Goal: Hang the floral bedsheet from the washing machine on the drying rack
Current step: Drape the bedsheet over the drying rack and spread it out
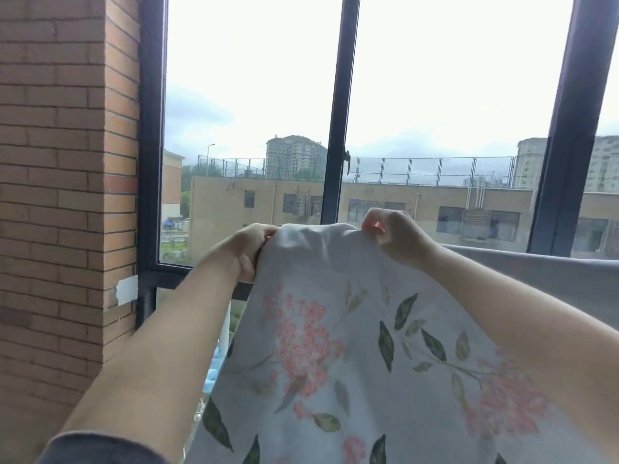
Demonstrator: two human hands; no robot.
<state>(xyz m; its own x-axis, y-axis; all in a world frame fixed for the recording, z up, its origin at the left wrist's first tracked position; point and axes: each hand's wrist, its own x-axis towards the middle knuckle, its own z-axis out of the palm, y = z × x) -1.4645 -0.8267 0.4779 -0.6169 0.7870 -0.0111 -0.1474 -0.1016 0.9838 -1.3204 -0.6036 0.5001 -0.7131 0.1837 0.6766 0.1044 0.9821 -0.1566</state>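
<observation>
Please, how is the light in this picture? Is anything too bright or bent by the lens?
Head view: the sky is overexposed to white, backlighting the floral bedsheet, left hand and right hand; the window frame bars lean from wide-angle distortion; distant buildings look soft.

L side blocked by brick wall (pixel 67 195). Ahead, dark window frame (pixel 340 128) & its panes shut off the way beyond left hand (pixel 249 251) & right hand (pixel 392 236). The floral bedsheet (pixel 335 346) fills space btwn the arms; grey fabric (pixel 536 279) spans R. Gap low L btwn wall & sheet, w/ a white post (pixel 226 329), poss. the rack.
</observation>
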